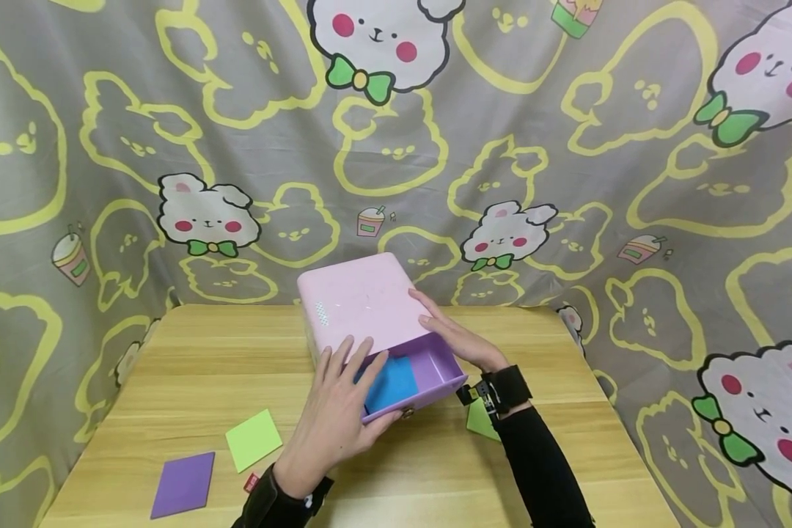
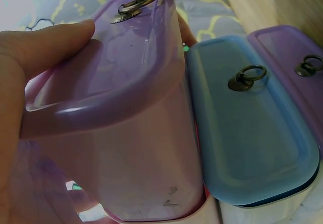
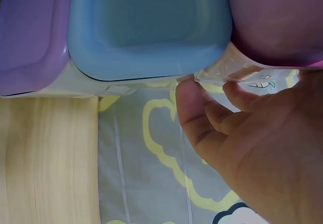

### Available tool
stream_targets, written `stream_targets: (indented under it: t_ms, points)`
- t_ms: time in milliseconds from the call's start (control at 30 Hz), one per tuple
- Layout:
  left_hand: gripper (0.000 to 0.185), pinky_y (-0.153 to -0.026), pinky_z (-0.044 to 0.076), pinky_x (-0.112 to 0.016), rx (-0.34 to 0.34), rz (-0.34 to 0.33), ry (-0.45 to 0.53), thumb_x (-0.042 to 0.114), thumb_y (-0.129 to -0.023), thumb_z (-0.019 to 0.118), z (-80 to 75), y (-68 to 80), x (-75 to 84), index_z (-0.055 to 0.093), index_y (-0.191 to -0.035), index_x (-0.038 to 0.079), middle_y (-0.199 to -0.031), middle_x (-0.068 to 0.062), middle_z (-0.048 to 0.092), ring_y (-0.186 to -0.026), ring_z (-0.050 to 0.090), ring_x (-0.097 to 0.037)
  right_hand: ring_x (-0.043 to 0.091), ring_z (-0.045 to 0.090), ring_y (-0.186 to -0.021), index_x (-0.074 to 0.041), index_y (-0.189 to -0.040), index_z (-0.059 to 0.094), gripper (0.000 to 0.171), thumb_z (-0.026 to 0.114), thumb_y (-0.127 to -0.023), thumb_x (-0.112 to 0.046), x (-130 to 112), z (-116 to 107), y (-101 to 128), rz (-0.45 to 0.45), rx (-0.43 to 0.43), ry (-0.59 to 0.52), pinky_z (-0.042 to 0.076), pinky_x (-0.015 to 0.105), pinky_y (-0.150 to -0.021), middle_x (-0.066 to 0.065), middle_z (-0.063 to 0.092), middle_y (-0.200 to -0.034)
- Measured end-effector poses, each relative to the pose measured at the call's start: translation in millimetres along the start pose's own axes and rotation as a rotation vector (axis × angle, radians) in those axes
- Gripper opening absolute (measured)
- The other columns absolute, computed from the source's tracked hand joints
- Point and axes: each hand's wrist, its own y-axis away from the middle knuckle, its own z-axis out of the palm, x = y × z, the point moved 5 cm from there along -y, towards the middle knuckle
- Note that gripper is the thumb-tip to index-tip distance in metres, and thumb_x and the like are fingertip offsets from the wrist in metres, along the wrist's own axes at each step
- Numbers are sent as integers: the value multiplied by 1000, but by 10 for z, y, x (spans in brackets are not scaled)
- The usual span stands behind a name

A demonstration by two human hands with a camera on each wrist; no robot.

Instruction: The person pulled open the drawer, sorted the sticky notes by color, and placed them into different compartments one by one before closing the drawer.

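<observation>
Head view: a pink drawer box [image 1: 359, 302] stands at the middle of the wooden surface [image 1: 191, 345], its top purple drawer [image 1: 429, 370] pulled out toward six o'clock. A blue square sheet [image 1: 391, 383] lies inside the drawer. The left hand [image 1: 339, 414] lies over the drawer's front at about seven o'clock of the box, fingers spread across the box's top edge and the sheet, thumb hooked under the drawer's front wall; its grip closes on the drawer front. The right hand [image 1: 452, 337] rests flat at the box's three o'clock side, fingers straight against the lid's edge and the drawer's side wall. On the surface a green square sheet [image 1: 254, 439] and a purple square sheet [image 1: 183, 484] lie at about eight o'clock of the box, just beside each other, and another green sheet [image 1: 480, 419] shows partly under the right wrist at four o'clock. A cartoon-rabbit cloth [image 1: 567, 183] hangs behind.

Left wrist view: the left hand's thumb [image 2: 45, 42] presses on the translucent purple drawer's [image 2: 116, 113] front, whose metal ring pull [image 2: 132, 8] shows at twelve o'clock. At three o'clock sit a shut blue drawer [image 2: 247, 133] with its own ring pull [image 2: 247, 77], and beyond it another purple drawer front [image 2: 292, 57].

Right wrist view: the right hand [image 3: 252, 153] fills five o'clock, its fingertips [image 3: 189, 94] touching the box's clear lower edge, fingers only slightly bent, gripping nothing. Above lie the blue drawer front [image 3: 146, 27] and a purple one [image 3: 30, 32] at ten o'clock.
</observation>
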Motion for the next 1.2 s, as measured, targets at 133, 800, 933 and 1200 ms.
stream_targets:
  t_ms: [133, 800, 933, 1200]
  points:
    - [89, -116, 36, -67, -31, -47, -9, 70, -78, 70, 5, 9, -21, 52, -147, 17, -152, -11, 52, -144, 41, -41, 26, -2, -161, -56, -156, 11, 56, 36, -106, -50, 2, -4, -3, 7, -12, 4, 7, 73, -123, -18, -2, -172]
    - [70, -113, 41, -62, 2, -96, 7, 63, -82, 73, -9, -88, -208, 61, -138, 23, -149, -14, 54, -141, 46, -43, 20, -7, -160, -61, -153, 11, 54, 35, -105, -53, 12, -23, 14, 20, -53, 4, 1, 72, -124, -28, -2, -168]
    - [65, -113, 41, -62, 1, -100, 15, 60, -84, 73, -5, -102, -232, 62, -138, 25, -149, -12, 54, -141, 46, -42, 20, -7, -160, -62, -152, 11, 54, 35, -105, -53, 15, -24, 9, 24, -58, -5, 2, 72, -123, -27, -2, -168]
    - [60, -111, 42, -66, 17, -106, 37, 56, -84, 75, -8, -130, -245, 65, -134, 25, -146, -12, 57, -139, 48, -42, 19, -7, -160, -61, -153, 12, 53, 35, -105, -53, 10, -25, 27, 29, -60, -19, 1, 73, -123, -26, -2, -169]
